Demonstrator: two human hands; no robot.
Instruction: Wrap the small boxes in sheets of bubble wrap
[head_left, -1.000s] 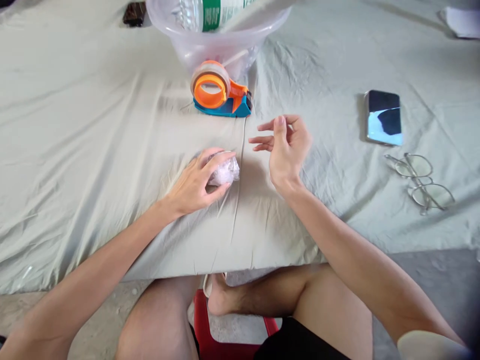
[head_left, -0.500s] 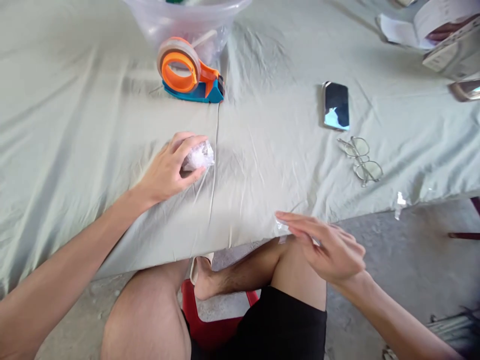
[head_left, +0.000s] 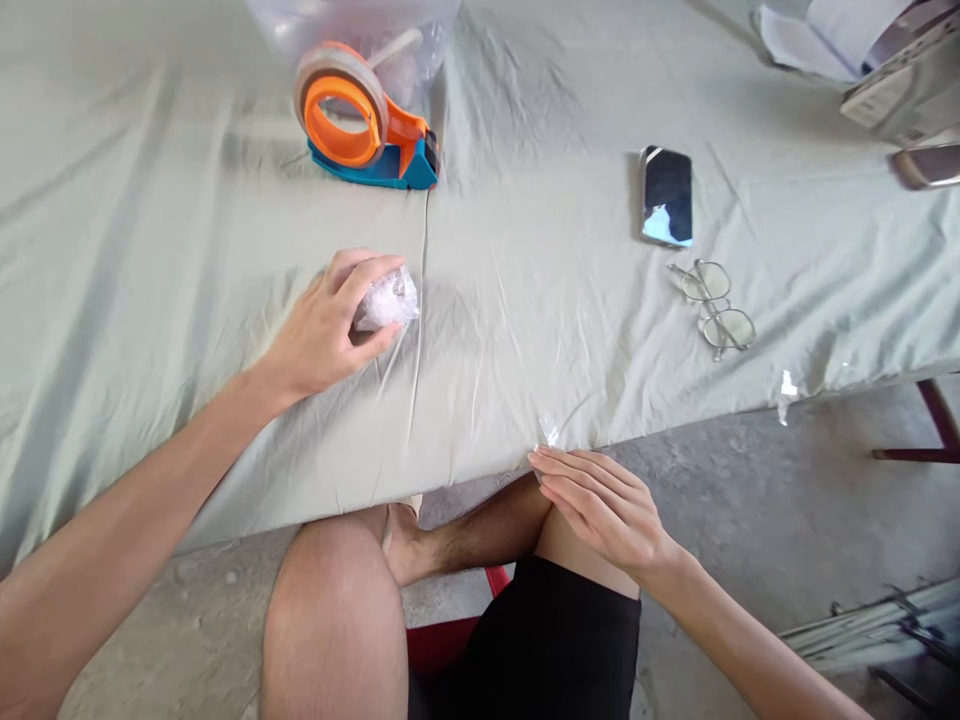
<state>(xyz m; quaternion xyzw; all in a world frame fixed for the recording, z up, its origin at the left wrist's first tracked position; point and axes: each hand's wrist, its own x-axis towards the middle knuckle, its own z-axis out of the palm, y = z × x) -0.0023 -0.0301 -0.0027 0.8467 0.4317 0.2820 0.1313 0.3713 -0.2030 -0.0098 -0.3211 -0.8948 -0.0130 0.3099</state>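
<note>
My left hand (head_left: 319,325) is curled around a small bundle in clear, crinkly plastic wrap (head_left: 391,298), resting on the cloth. Fingers and thumb grip its left side, and what is inside cannot be made out. At the front edge of the table, my right hand (head_left: 600,505) has its fingers close together, their tips pinching the lower end of a short piece of clear tape (head_left: 550,430). The tape's upper part shows just beyond the fingertips. Beyond my left hand stands an orange and blue tape dispenser (head_left: 412,160) with a roll on it.
A translucent plastic tub (head_left: 289,20) is behind the dispenser. To the right lie a phone (head_left: 667,195), eyeglasses (head_left: 716,305) and an open box (head_left: 904,105) with papers. Another tape strip (head_left: 786,392) hangs from the edge of the cloth-covered table (head_left: 495,300).
My right hand has moved slightly left and down, and its fingers have closed at the tape on the edge. My left hand still holds the wrapped bundle. The whole view has shifted a little.
</note>
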